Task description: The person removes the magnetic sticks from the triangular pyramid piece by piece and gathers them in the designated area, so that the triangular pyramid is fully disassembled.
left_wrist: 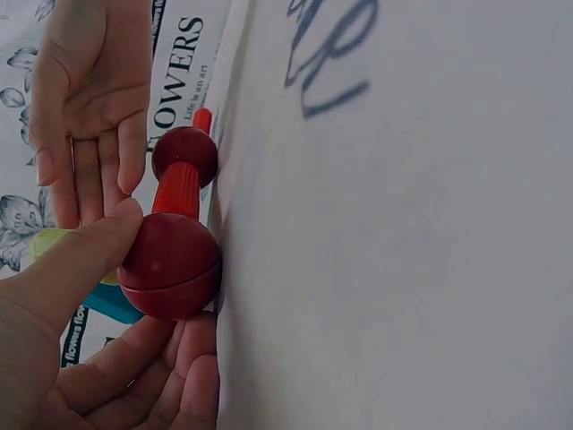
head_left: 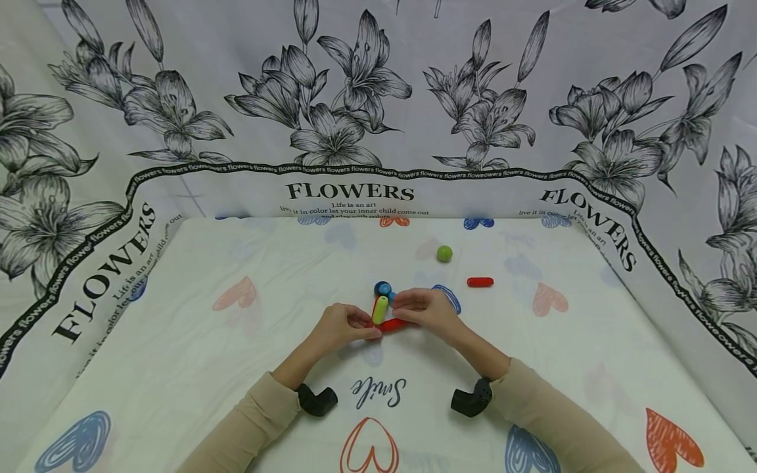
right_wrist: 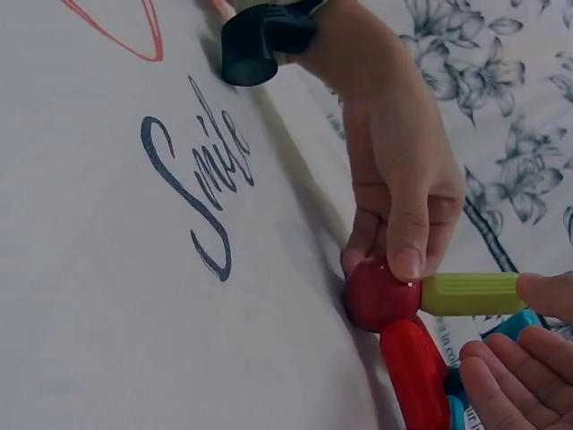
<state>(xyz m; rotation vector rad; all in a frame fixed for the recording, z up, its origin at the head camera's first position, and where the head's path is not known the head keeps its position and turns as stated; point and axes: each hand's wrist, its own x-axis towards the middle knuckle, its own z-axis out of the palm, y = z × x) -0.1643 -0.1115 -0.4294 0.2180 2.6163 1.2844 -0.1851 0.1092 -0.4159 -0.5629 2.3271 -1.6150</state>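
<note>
Rising from a ball [left_wrist: 170, 266] gripped by the left hand [head_left: 343, 325] at the tabletop [head_left: 296, 263], the green rod [head_left: 380, 311] was not clasped by the relaxed, outstretched right hand [head_left: 430, 312]; by an off-axis push, it could be tilted loose or the adjoining red rod [right_wrist: 414, 372] levered out.

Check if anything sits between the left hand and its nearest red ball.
Nothing visible. The left hand pinches the red ball directly, thumb on its surface. The yellow-green rod and red rod meet the ball elsewhere, clear of that thumb.
</note>
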